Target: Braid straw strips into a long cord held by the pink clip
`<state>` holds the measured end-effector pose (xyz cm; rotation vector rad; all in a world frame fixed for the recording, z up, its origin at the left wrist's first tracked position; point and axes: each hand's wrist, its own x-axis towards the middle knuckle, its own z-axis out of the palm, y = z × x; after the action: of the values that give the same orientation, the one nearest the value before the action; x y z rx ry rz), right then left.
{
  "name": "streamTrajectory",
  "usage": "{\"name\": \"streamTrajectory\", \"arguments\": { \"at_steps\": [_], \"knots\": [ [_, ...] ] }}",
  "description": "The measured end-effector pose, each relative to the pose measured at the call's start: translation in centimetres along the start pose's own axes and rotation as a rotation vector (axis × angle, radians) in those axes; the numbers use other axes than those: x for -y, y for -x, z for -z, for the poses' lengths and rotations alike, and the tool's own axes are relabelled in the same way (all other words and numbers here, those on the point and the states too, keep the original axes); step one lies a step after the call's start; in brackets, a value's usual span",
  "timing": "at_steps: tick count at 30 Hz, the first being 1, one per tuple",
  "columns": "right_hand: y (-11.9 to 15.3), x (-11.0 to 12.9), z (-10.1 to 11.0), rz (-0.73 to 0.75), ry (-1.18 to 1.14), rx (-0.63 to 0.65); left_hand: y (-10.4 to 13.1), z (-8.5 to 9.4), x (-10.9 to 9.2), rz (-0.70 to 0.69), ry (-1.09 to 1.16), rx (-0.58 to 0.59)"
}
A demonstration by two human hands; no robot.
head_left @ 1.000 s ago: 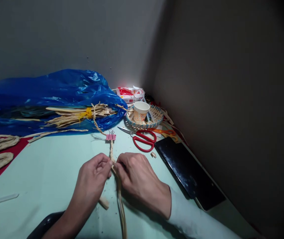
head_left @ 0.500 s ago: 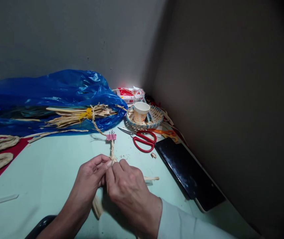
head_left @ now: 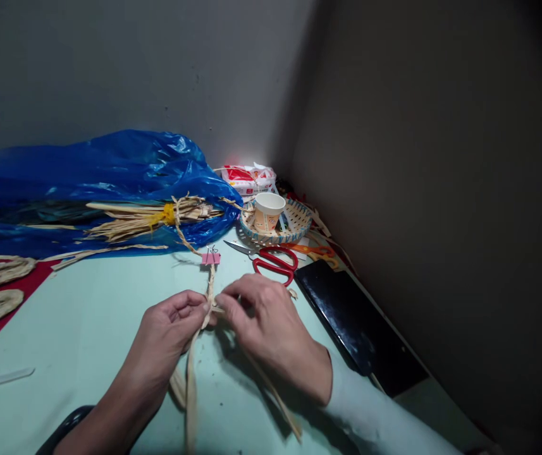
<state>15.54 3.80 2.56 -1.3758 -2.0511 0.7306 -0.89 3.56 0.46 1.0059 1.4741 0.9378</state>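
Observation:
A straw-coloured braid of dried plant fibre (head_left: 211, 282) runs down from a pink binder clip (head_left: 210, 258). My left hand (head_left: 171, 325) pinches the braid between thumb and fingertips, just below its plaited part. From the right, my right hand (head_left: 271, 322) grips a strand with thumb and index finger, close to the left fingertips. One long loose strand (head_left: 191, 392) hangs down between the hands. Another thin strand (head_left: 275, 395) trails out below my right hand to the lower right. My fingers partly cover the spot where the strands cross.
Red-handled scissors (head_left: 277, 256) lie beyond my right hand, beside a woven basket (head_left: 301, 221) holding a paper cup (head_left: 269, 212). A black tablet-like device (head_left: 356, 322) lies to the right. A blue plastic bag (head_left: 123, 164) with a tied fibre bundle (head_left: 147, 221) spans the back left.
My right hand has moved right and up from beside the left fingertips, drawing a strand sideways. Long loose strands now show below the hands. My left hand keeps its pinch.

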Motion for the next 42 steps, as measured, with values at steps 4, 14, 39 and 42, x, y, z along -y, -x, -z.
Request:
{"name": "streamTrajectory", "arguments": {
  "at_steps": [4, 14, 39, 42],
  "knots": [
    [-0.8, -1.1, -0.6, -0.111, -0.422, 0.177, 0.0, 0.1, 0.2, 0.085, 0.110, 0.083],
    [-1.5, -2.4, -2.4, -0.128, -0.489, 0.223, 0.0, 0.1, 0.6, 0.010, 0.025, 0.059],
    [-0.4, -1.4, -3.2, -0.223, -0.722, 0.055, 3.1, -0.7, 2.3, -1.118, -1.064, -0.303],
    [-0.4, -1.7, -3.1, -0.251, -0.826, 0.120, 3.0, -0.8, 3.4, -1.253, -1.185, -0.302]
  ]
}}
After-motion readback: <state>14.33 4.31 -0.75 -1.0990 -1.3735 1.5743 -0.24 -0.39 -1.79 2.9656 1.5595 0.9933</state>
